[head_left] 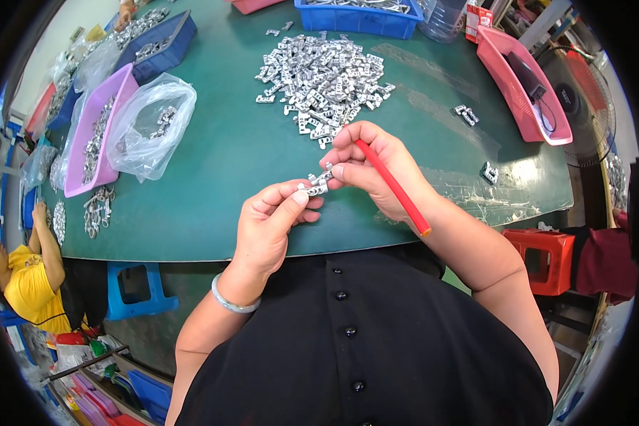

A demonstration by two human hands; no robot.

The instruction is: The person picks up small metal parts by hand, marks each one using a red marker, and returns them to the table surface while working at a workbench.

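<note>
Silver metal parts (317, 187) sit nearer than the heap (323, 79), pinched by the left hand's (264, 219) grip and the right hand's (369, 179) grip, the latter also holding a red rod (396, 190). On the green surface (213, 202), a loose piece (490, 172) lies right of the heap, a clear bag (131, 156) left, a blue bin (358, 23) beyond.

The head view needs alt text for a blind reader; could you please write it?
The left hand and right hand hold silvery hardware over a green table, the right also holding a red stick. Beyond lies a heap of similar pieces, with a purple bin and plastic bag at left, a pink basket at right.
</note>
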